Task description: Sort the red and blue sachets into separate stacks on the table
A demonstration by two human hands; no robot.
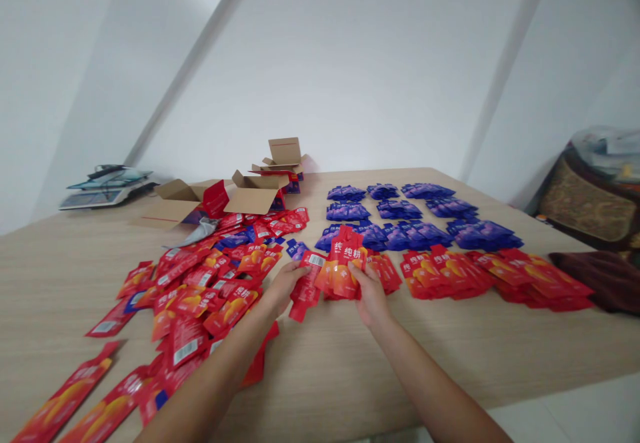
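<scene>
My left hand [286,287] pinches a red pouch [307,283] whose barcode side faces up and whose narrow end points toward me. In my right hand [373,296] are a few red pouches [343,269], fanned with their orange fruit fronts showing. Both hands are close together above the middle of the table, the pouches nearly touching. Behind the right hand lies a stack of red pouches [386,273]. A loose heap of red pouches [200,296], with some purple ones mixed in, spreads to my left.
Red stacks [443,273] line the right, with rows of purple pouch stacks [417,234] behind. Open cartons [257,193] stand behind the heap. A scale [107,189] is at far left. Dark cloth [600,276] lies at the right edge of the wooden table [320,389].
</scene>
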